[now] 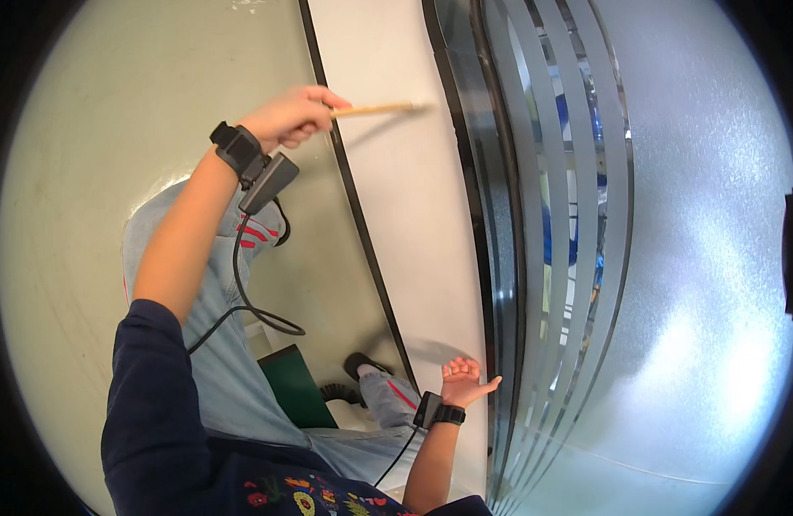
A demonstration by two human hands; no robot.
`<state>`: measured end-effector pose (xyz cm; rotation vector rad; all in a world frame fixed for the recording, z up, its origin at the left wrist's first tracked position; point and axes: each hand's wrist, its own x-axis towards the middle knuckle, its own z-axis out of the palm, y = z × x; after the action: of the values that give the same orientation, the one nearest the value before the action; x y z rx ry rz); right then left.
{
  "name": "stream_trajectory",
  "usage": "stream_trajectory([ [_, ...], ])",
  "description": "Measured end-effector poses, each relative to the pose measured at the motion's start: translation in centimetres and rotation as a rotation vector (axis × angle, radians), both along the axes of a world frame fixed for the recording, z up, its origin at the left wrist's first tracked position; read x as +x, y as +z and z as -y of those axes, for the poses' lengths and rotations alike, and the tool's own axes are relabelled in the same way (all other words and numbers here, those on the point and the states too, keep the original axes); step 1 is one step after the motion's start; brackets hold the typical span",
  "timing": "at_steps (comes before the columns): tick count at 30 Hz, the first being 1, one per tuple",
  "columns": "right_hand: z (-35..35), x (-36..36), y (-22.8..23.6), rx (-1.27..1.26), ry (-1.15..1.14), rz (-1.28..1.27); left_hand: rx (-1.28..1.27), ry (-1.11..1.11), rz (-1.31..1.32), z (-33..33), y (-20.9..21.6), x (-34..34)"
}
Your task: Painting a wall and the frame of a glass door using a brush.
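Observation:
My left hand [298, 114] is closed round one end of a slim tan stick [375, 110]. The stick points right, over the white ledge [396, 193], and its pale far end is blurred, so I cannot tell its exact kind. A faint shadow falls on the ledge below it. Lower down, at the ledge's right side, my right hand [467, 383] is held open with nothing in it. Its fingers curl a little and the thumb points toward the glass.
A glass wall [697, 258] with frosted stripes rises along the ledge's right side, behind a dark frame [500, 172]. Black cable [242, 267] loops from the device on my left wrist. Below are my jeans, a green panel [298, 387] and a dark shoe [362, 365] on pale floor.

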<state>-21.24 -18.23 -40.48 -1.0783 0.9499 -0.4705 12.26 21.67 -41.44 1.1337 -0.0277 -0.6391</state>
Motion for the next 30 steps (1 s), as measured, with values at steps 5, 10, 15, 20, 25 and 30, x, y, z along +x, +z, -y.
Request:
stream_trajectory([
  [5, 0.5, -0.5, -0.1, -0.004, 0.035, 0.028, -0.091, 0.303, 0.013, -0.2, -1.2, 0.9],
  [10, -0.1, 0.0, -0.1, -0.013, -0.016, -0.004, -0.017, 0.159, 0.014, 1.2, -1.6, 0.0],
  [15, 0.0, -0.1, -0.1, -0.016, -0.01, 0.006, 0.065, 0.055, 0.066, 1.1, -0.8, -0.3],
  [20, 0.6, -0.5, -0.3, -0.016, 0.044, 0.018, 0.176, -0.21, 0.105, 1.6, -0.5, -0.7],
  [25, 0.8, -0.7, -0.3, -0.005, 0.038, 0.012, 0.241, -0.288, 0.165, 2.1, -0.1, -1.1],
  [30, 0.6, -0.5, -0.4, -0.002, 0.042, 0.019, 0.187, -0.024, 0.095, 0.4, -1.3, 0.4],
])
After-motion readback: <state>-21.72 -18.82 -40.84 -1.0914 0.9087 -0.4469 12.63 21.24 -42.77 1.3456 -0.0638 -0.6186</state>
